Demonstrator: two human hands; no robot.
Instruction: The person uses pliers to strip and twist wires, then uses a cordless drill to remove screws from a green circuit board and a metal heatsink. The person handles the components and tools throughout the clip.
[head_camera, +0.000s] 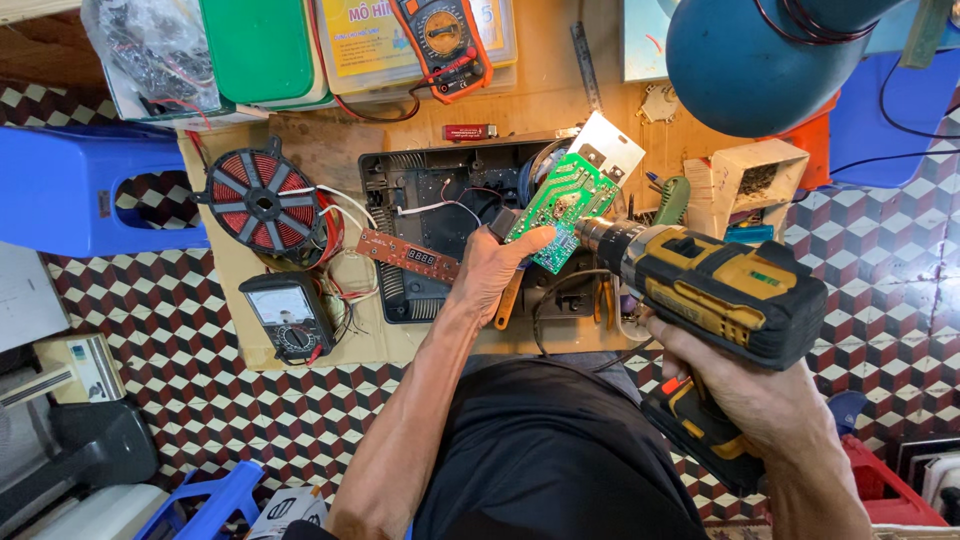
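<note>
My left hand (495, 272) grips the green board (562, 208), my right hand (745, 385) grips the drill (715, 300); I judge the bit should meet the board squarely.

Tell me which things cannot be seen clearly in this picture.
- Head view: the drill tip is hidden behind the green circuit board that the left hand holds.
- The right hand covers the drill handle.
- The orange multimeter is cut off by the top edge.
- Board components are too small to identify.
</note>
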